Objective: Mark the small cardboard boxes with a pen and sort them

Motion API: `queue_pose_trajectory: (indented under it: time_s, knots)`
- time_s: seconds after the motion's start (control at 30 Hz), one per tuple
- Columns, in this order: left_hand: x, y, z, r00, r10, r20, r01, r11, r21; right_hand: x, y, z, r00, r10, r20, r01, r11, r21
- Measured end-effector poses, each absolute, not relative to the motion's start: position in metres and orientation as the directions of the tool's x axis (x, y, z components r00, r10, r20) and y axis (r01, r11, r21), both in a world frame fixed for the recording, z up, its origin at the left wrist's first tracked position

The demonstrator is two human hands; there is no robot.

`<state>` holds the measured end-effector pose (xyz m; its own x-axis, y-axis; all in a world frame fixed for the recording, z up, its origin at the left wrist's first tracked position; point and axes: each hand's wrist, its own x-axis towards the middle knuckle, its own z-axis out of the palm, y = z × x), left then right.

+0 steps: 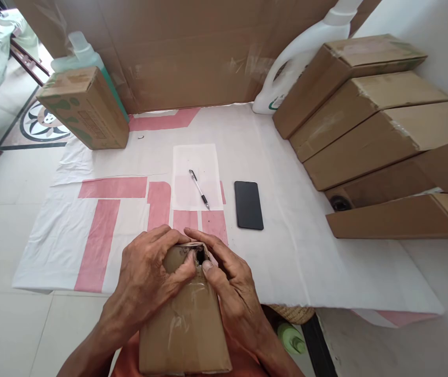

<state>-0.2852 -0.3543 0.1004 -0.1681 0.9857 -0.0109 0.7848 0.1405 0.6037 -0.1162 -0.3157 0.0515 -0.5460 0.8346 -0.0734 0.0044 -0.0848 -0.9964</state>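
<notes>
We've got a taped cardboard box in our lap, near edge of the white/pink sheet; left hand & right hand both clamped on its far end, thumbs at a small hole there; pen on paper, phone just beside, well apart from hands.

**What lies on the floor in front of me**

A white tiled floor carries a white sheet with pink blocks, spread flat before me. On the sheet a white paper lies near the middle with a pen across it, and a black phone just beside it to my right. A small cardboard box stands at the far left corner. Five long cardboard boxes sit stacked aslant along the right. A white jug stands behind them.
</notes>
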Motion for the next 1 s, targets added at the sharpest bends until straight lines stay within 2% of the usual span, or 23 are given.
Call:
queue_pose_trajectory:
  time_s: [0.1,0.13,0.2,0.27,0.3,0.37,0.43,0.6,0.8,1.0]
  knots:
    - [-0.29,-0.356,0.101,-0.173,0.984,-0.035,0.748,0.155,0.645,-0.112,-0.299,0.033,-0.435,0.898,-0.068,-0.024,-0.087,-0.996]
    - [-0.292,-0.356,0.102,-0.174,0.984,-0.044,0.738,0.16,0.656,-0.111,-0.291,0.024,-0.36,0.931,-0.067,0.046,-0.054,-0.997]
    - [-0.294,-0.355,0.104,-0.176,0.982,-0.069,0.731,0.177,0.659,-0.112,-0.273,0.007,-0.275,0.959,-0.069,0.357,0.035,-0.933]
    - [-0.294,-0.353,0.107,-0.173,0.98,-0.102,0.745,0.198,0.637,-0.117,-0.259,-0.007,-0.311,0.938,-0.155,0.705,0.119,-0.699]
    - [-0.292,-0.352,0.108,-0.173,0.979,-0.112,0.757,0.205,0.621,-0.122,-0.253,-0.012,-0.334,0.914,-0.229,0.814,0.157,-0.559]
    - [-0.289,-0.35,0.109,-0.182,0.978,-0.106,0.778,0.209,0.592,-0.132,-0.246,-0.018,-0.324,0.874,-0.362,0.915,0.192,-0.356]
    - [-0.286,-0.35,0.109,-0.203,0.975,-0.087,0.785,0.215,0.581,-0.142,-0.241,-0.021,-0.288,0.857,-0.428,0.945,0.181,-0.274]
    - [-0.289,-0.355,0.107,-0.218,0.972,-0.083,0.765,0.223,0.604,-0.153,-0.233,-0.029,-0.288,0.834,-0.471,0.946,0.17,-0.276]
    - [-0.311,-0.366,0.102,-0.015,0.994,-0.106,0.595,0.094,0.798,-0.144,-0.23,-0.024,-0.287,0.845,-0.45,0.937,0.152,-0.313]
    - [-0.313,-0.367,0.093,-0.079,0.996,-0.042,0.568,0.08,0.819,-0.168,-0.203,-0.017,-0.271,0.891,-0.364,0.912,0.117,-0.392]
